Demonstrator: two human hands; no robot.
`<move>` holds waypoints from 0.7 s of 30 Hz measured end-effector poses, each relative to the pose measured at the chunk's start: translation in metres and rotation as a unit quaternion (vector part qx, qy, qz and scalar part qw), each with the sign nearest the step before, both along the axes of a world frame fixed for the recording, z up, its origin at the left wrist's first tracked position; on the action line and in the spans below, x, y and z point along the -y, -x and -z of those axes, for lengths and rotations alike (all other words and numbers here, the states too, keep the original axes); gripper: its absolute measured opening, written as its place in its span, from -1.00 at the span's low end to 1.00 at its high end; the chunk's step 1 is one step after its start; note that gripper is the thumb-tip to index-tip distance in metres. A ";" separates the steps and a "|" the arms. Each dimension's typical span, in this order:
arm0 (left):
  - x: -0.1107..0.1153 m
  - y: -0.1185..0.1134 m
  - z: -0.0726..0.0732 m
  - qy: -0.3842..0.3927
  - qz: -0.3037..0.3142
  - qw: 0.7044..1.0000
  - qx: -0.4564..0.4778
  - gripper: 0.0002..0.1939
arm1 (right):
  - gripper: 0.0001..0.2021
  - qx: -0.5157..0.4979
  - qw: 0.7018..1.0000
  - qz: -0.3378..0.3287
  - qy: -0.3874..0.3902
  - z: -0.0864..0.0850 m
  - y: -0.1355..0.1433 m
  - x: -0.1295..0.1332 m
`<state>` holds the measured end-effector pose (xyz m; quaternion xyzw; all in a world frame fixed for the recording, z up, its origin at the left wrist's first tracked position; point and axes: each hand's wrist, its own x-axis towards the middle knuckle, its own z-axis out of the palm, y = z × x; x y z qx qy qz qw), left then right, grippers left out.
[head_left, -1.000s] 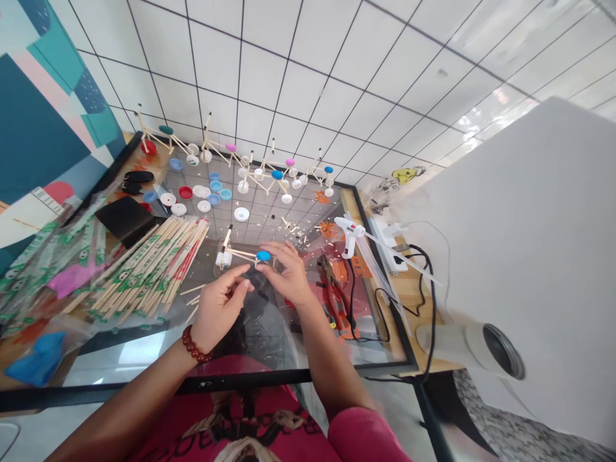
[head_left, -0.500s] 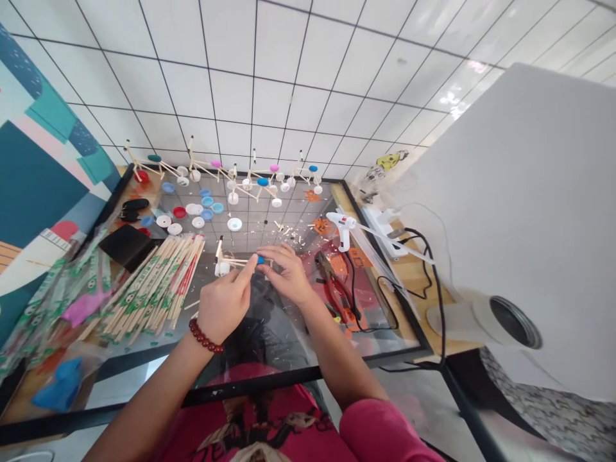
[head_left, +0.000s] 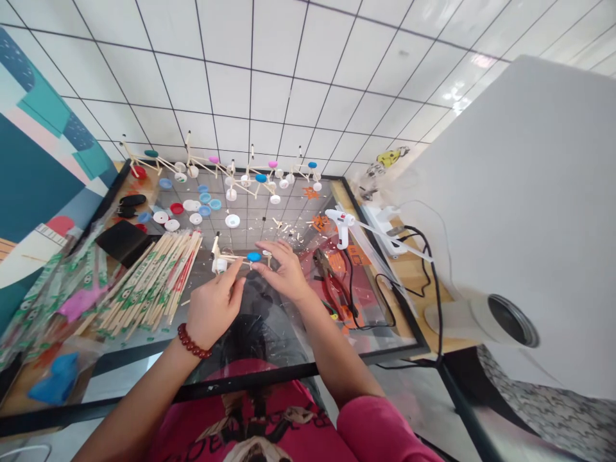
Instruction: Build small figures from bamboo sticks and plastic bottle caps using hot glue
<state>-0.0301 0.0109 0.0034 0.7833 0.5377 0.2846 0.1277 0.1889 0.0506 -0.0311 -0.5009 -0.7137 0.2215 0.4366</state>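
Observation:
A small bicycle-like model of wooden sticks (head_left: 235,257), with white bottle-cap wheels (head_left: 220,265) and a blue oval seat (head_left: 253,256), stands on the glass tabletop before me. My left hand (head_left: 212,313) is at its near left side, index finger stretched toward the frame and thumb apart. Contact of that fingertip with the stick cannot be made out. My right hand (head_left: 285,274) curves around the seat end, thumb and index finger apart with the seat and a white cap between them. Part of the model's rear is hidden by the right fingers.
Finished-looking stick models (head_left: 260,178) line the wall. Loose bottle caps (head_left: 205,210) lie left of centre, beside wrapped chopsticks (head_left: 149,282). To the right are red-handled pliers (head_left: 332,282), a white glue gun (head_left: 341,224) and its black cable (head_left: 437,301). Blue clay (head_left: 58,378) sits front left.
My left index finger has lifted off the blue seat, and the left hand has drawn back left and down. The seat now shows fully. My right hand stays close around it.

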 end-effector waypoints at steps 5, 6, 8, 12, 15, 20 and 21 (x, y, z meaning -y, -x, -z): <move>0.014 0.020 0.016 0.001 -0.033 0.996 0.085 -0.66 | -0.70 0.004 1.000 -0.013 0.000 0.002 0.003 -0.002; 0.015 0.024 0.016 0.002 -0.045 0.994 0.103 -0.67 | -0.73 0.005 1.000 -0.017 0.002 0.002 0.003 -0.003; 0.014 0.031 0.015 0.002 -0.065 0.989 0.133 -0.68 | -0.71 0.003 1.000 -0.023 0.008 0.004 0.000 -0.005; 0.001 0.041 0.011 -0.021 -0.101 0.982 0.156 -0.66 | -0.52 -0.001 0.999 -0.042 0.013 0.009 -0.011 -0.010; -0.015 0.042 0.013 -0.016 -0.088 0.981 0.171 -0.57 | -0.67 0.014 0.999 -0.050 0.006 0.014 -0.020 -0.015; -0.031 0.032 0.028 0.019 -0.041 0.969 0.244 -0.39 | -0.74 0.015 0.999 -0.039 0.027 0.014 -0.033 -0.022; -0.032 0.029 0.032 0.030 -0.035 0.966 0.254 -0.36 | -0.73 0.008 0.999 -0.040 0.032 0.011 -0.035 -0.022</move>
